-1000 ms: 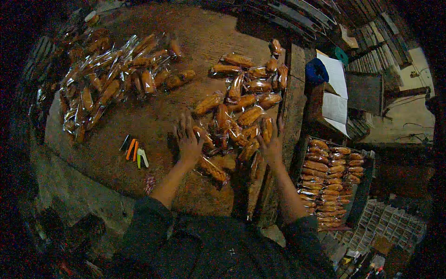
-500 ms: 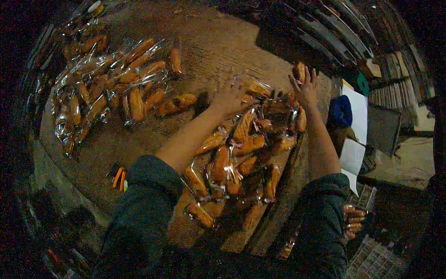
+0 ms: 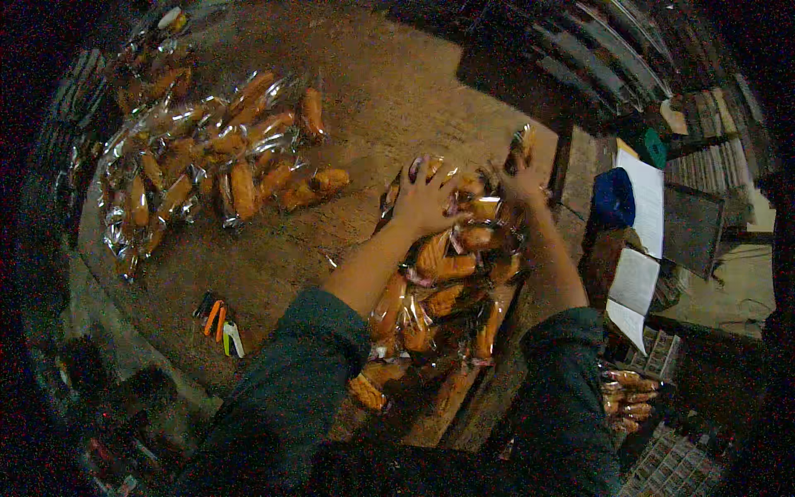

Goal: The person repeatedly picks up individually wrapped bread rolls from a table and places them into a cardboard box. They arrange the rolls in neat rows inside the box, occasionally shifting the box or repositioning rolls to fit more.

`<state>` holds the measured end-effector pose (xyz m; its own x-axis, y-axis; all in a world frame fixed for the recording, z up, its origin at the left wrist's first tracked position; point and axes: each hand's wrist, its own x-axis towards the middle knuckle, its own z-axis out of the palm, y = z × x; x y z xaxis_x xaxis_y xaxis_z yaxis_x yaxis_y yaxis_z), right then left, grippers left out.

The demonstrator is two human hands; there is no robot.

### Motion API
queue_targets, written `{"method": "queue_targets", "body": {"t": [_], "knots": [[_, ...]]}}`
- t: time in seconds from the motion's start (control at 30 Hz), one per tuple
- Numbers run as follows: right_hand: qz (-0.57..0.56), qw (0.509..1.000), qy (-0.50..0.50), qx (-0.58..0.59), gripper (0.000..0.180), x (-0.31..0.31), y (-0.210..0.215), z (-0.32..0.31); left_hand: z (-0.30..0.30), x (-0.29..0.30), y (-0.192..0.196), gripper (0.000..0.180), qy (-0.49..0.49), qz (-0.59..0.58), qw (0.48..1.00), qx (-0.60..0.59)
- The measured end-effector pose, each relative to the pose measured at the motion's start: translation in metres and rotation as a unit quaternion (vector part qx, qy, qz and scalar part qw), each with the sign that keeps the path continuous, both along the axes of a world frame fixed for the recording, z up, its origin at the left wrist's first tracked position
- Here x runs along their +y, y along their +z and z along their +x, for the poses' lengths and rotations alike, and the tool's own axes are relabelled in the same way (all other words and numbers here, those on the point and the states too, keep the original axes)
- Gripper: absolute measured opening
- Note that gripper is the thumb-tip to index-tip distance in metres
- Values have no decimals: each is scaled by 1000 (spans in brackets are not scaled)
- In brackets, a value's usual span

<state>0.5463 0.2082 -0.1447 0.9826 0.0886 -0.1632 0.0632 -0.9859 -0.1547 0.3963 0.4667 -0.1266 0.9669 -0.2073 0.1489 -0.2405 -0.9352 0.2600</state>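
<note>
A pile of golden-brown breads in clear plastic wrappers (image 3: 443,261) lies on the wooden table in front of me. My left hand (image 3: 424,201) rests on the far left part of this pile, its fingers spread over the packets. At the pile's far right is my right hand (image 3: 527,189), somewhat blurred, fingers apart and pressed against the packets' side. Just beyond its fingertips one wrapped bread (image 3: 521,146) stands out from the rest. Neither hand is closed around a packet. The packets directly under my palms are hidden.
Another large heap of wrapped breads (image 3: 178,166) covers the table's far left. Orange-handled tools (image 3: 214,319) lie near the left edge. To the right are a blue roll (image 3: 613,197), an open notebook (image 3: 636,277) and a green roll (image 3: 652,147). More wrapped breads (image 3: 629,398) sit lower right.
Both hands have moved closer together, the right one inward and nearer to me. The far packets of the pile are drawn closer together between them. The left-hand heap stays put.
</note>
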Motion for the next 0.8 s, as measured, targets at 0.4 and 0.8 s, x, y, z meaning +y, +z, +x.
{"method": "queue_targets", "body": {"t": [0.4,0.8], "knots": [[41,991,127,-26,94,53,14,-224,-216,17,11,98,1,-21,998,55],[168,970,103,-143,81,56,97,-443,-441,92,72,98,172,-90,980,46]]}}
